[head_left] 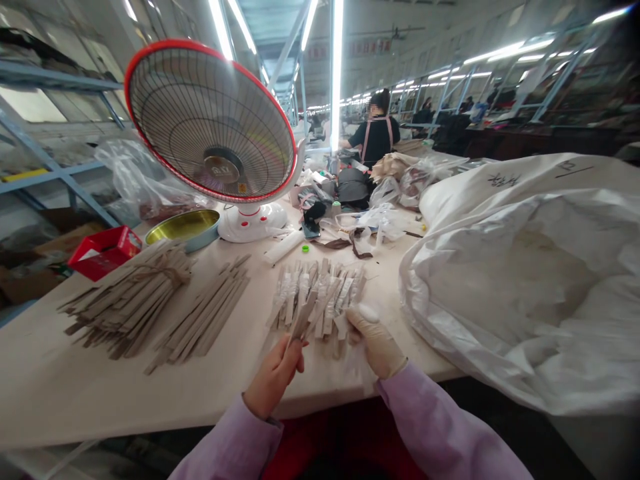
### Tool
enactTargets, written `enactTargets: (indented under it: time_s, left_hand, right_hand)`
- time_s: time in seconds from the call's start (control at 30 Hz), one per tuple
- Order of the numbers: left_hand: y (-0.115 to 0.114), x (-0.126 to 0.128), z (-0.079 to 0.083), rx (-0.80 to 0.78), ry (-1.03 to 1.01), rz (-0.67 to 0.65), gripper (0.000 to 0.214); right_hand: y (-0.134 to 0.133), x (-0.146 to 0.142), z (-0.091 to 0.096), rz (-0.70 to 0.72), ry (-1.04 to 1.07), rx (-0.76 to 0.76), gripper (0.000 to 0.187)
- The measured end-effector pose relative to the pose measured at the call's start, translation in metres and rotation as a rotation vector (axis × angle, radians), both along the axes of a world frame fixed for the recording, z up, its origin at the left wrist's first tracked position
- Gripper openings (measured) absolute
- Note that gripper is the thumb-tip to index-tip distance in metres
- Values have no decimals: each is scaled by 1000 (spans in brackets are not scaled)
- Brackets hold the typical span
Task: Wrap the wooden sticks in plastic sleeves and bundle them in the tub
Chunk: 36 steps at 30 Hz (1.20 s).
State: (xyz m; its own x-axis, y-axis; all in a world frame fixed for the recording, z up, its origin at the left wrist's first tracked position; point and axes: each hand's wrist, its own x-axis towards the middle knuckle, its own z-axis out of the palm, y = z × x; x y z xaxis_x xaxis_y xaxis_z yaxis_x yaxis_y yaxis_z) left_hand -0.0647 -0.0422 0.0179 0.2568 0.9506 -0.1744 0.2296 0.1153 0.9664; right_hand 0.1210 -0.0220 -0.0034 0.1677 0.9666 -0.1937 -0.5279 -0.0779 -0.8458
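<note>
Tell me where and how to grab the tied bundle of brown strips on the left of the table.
Probably at the twine tie near the far end of the bundle, coming from above with fingers wrapped across the strips. There they are cinched together, while the near ends fan out loose. The left hand is pinching a single strip, so the right may be freer.

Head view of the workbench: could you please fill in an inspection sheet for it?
Surface: pale table, much covered.
Job's things: taped strips spread before the hands; tied bundle and loose strips to the left.
Clutter: dish heater, gold tin, red box, plastic bags, big white sack.
Hands: left hand, bare, pinches one strip; right hand, gloved, on the spread's near edge, grip unclear.
Cables: nothing seen.
Surroundings: blue shelving on the left, a co-worker at the far end, strip lights overhead.
</note>
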Motion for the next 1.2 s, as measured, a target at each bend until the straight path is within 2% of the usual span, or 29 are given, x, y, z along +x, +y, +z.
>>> enactTargets:
  time_s: [0.17,0.37,0.53,0.7,0.8,0.87,0.93,1.0,1.13,1.2]
  left_hand:
    - [-18,-23,3,59,139,-16,35]
    - [-24,-39,4,114,219,2,33]
    - [-27,-44,4,158,292,-119,29]
    - [-24,-43,7,186,358,-189,29]
    - [-20,-46,10,203,411,-203,28]
    - [-18,-46,11,226,434,-210,26]
    - [-15,-42,11,270,448,-187,26]
    - [-13,-33,9,328,453,-146,27]
    - [-11,-18,4,349,447,-127,21]
    - [-11,-15,3,341,488,-118,21]
  right_hand:
    - [9,14,3,-53,34,-17,38]
    - [3,15,6,39,47,7,30]
    - [2,16,5,4,85,-37,37]
    - [2,18,6,76,72,-42,37]
    - [2,25,9,95,-13,-4,35]
    - [0,27,10,120,-166,36,33]
    - [-4,19,11,155,-321,60,31]
    - [-12,3,10,175,-386,38,31]
    - [-22,-24,3,301,-283,0,32]
    - [-20,-25,0,260,-151,17,32]
